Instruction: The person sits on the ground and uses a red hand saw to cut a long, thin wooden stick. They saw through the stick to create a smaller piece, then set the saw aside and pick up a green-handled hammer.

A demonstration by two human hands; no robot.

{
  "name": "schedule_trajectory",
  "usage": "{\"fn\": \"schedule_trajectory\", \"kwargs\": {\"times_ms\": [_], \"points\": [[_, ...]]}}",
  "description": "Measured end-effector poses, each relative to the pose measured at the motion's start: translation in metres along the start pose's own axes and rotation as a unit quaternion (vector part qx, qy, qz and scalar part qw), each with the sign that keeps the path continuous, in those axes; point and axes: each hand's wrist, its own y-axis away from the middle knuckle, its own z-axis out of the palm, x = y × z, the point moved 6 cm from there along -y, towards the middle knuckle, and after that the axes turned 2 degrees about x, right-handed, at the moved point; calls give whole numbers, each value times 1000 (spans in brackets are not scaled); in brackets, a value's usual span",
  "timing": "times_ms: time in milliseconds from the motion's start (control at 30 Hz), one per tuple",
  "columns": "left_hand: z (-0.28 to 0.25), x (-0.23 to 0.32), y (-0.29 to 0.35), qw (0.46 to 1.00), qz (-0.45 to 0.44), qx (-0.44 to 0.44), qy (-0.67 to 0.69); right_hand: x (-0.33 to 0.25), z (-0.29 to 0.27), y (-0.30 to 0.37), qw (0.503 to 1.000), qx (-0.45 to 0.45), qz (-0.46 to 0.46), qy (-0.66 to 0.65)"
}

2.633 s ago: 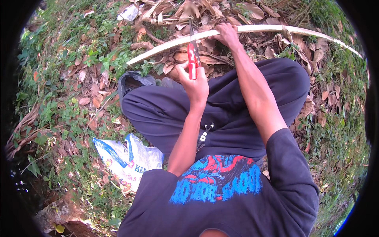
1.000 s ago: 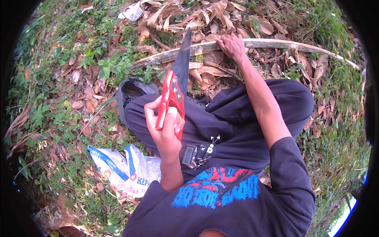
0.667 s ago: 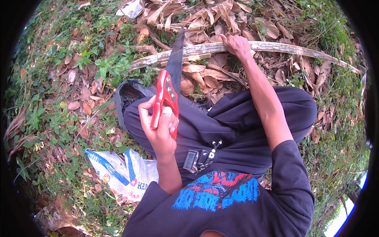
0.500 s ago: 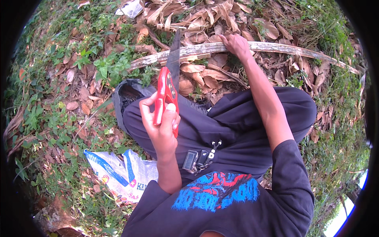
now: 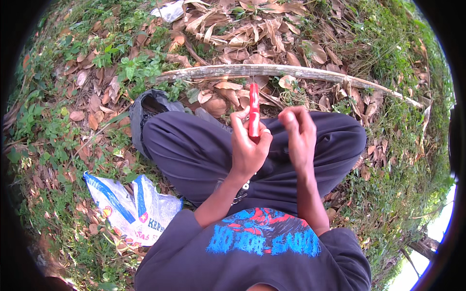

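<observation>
A hand saw with a red handle (image 5: 254, 110) is in my left hand (image 5: 249, 148), its fingers and thumb wrapped round the grip. The saw points away from me and is seen nearly edge-on, so its blade shows only as a thin line. Beyond the handle lies a long, slightly curved strip of wood (image 5: 310, 72) with rough, pale bark, and the blade's line meets it near the middle. To the right of the handle, my right hand (image 5: 300, 138) is raised over my lap, apart from saw and wood. Its fingers are curled in, with nothing seen in them.
My crossed legs in dark trousers (image 5: 189, 145) lie between me and the wood. A white and blue plastic sack (image 5: 160, 206) is on the ground at left, a black bag (image 5: 141, 121) by my left knee. Dry leaves (image 5: 238, 31) and a white scrap (image 5: 170, 10) lie beyond.
My right hand has let go of the wood and come back toward my lap. My left hand has moved right with the saw, which has turned edge-on.
</observation>
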Motion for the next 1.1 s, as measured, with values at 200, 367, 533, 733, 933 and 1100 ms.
{"fn": "schedule_trajectory", "kwargs": {"times_ms": [200, 367, 533, 733, 933, 1100], "points": [[7, -33, 9, 996, 9, -85, 3, 31, 16, 62, 996, -37, 30, -75], [4, -44, 23, 987, 35, -152, 43, 42, 23, 54, 988, 11, 43, -145], [-27, 32, -36, 957, 67, -215, -184, 74, 20, 53, 982, 92, 94, -135], [-91, -13, -233, 877, 98, -106, -458, 90, 47, 52, 982, 41, 42, -181], [-139, -162, -259, 732, 63, -87, -673, 78, 54, 54, 982, 16, 88, -163], [-137, -178, -272, 781, 32, -79, -619, 91, 53, 58, 995, 50, 64, -50]]}}
